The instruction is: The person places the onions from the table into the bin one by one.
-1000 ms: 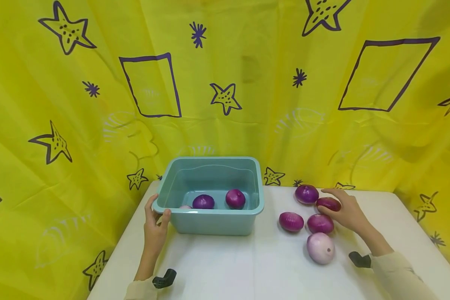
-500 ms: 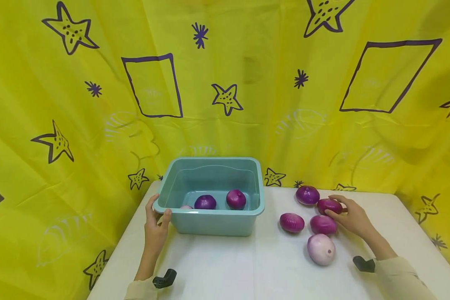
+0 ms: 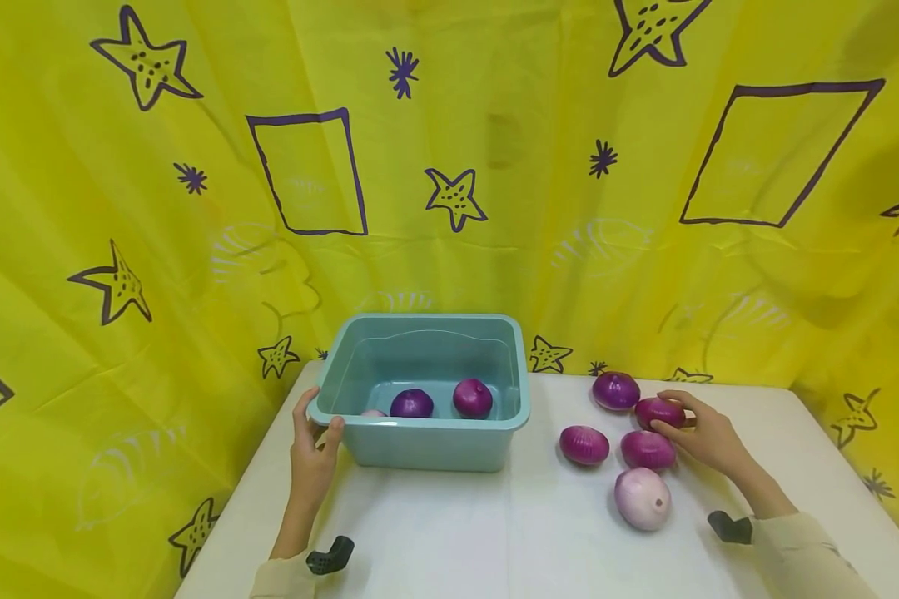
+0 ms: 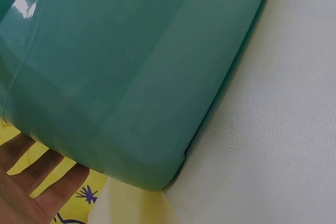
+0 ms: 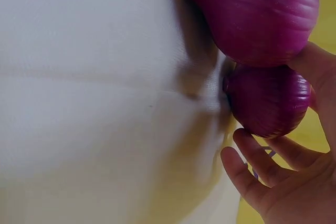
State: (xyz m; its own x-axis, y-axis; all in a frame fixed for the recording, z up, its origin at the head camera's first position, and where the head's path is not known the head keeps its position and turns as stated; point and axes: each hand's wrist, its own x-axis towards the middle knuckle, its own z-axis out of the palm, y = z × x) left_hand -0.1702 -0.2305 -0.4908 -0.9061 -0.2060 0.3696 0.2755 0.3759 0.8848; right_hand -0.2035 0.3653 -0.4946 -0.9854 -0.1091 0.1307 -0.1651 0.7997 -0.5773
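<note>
At its front left corner, my left hand (image 3: 313,466) holds the teal plastic bin (image 3: 427,449), thumb at the front and fingers along the side. Fingers (image 4: 60,187) rest against the bin's wall in the left wrist view. My right hand (image 3: 712,437) has thumb and fingers around a purple-red onion (image 3: 653,411), which sits at table level. In the right wrist view, this onion (image 5: 268,100) lies beyond a nearer onion (image 5: 262,14); the thumb also comes close to that one. Inside the bin are a dark purple onion (image 3: 412,403), a magenta onion (image 3: 473,398) and a pale one (image 3: 373,413), mostly hidden.
Around the right hand lie a purple onion (image 3: 616,390), a ribbed magenta onion (image 3: 584,445), another magenta onion (image 3: 648,450) and a pale onion (image 3: 643,499). A white cloth covers the table (image 3: 449,532). Yellow curtain (image 3: 494,274) hangs behind it.
My right hand has closed in around the purple-red onion, which shifted slightly right. The magenta onion in front of it also moved a little right. My left hand stays at the bin's corner.
</note>
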